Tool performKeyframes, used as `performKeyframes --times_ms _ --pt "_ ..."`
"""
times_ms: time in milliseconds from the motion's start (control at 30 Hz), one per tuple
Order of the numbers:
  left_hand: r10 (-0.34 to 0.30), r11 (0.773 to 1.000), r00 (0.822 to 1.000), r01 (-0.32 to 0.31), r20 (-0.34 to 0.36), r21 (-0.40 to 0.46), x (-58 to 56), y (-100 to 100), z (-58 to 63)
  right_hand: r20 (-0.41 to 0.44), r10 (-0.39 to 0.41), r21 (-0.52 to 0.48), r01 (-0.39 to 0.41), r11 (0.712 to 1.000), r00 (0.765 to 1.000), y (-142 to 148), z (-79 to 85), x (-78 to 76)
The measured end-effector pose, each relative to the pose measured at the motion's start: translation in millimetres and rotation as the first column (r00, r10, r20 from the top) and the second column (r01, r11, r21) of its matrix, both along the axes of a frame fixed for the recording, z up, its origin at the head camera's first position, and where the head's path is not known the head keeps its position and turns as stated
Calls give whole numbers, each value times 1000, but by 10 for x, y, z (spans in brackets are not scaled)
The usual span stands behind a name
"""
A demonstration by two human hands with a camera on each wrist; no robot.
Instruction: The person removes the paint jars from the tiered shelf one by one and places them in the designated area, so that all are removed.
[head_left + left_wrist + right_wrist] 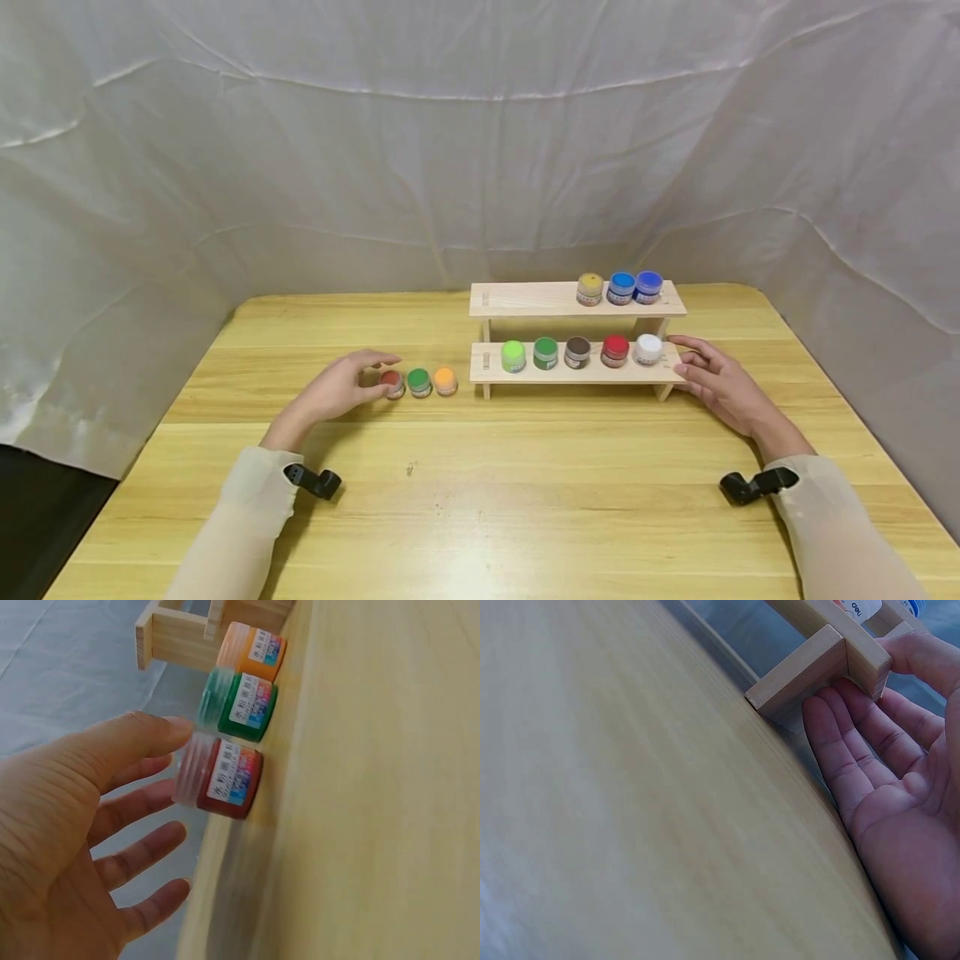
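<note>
My left hand [341, 387] reaches around a reddish-brown paint jar [232, 780], its thumb and spread fingers right at the clear lid. Beside that jar, a green paint jar [419, 382] and an orange paint jar [446, 382] stand in a row on the table. My right hand [723, 383] grips the right end of the lower board of a two-step wooden rack [562, 377], thumb on top and fingers beneath. On the lower board are light green, green, dark brown, red and white jars [648, 350], the white one nearest this hand.
The upper board [525, 300] carries a yellow jar [589, 289] and two blue jars [622, 288] toward its right side. Everything stands on a wood-grain table [525, 492]. A pale grey cloth [420, 167] hangs behind and at both sides.
</note>
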State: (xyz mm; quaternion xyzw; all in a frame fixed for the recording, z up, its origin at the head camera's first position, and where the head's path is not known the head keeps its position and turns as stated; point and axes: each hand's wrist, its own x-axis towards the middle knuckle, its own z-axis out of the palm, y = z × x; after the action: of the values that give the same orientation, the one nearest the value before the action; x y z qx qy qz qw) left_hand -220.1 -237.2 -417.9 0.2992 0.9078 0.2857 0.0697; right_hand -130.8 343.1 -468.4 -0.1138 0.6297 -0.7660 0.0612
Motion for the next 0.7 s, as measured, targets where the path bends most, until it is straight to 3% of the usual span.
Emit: performKeyframes --times_ms 367,700 --pt "16 1000 993 -13 -120 29 -5 231 244 -7 -1 0 1 1000 1000 2 10 -7" --pt "-62 998 969 63 -240 -5 -15 631 499 -4 5 -14 -5 1000 1000 -4 -8 -1"
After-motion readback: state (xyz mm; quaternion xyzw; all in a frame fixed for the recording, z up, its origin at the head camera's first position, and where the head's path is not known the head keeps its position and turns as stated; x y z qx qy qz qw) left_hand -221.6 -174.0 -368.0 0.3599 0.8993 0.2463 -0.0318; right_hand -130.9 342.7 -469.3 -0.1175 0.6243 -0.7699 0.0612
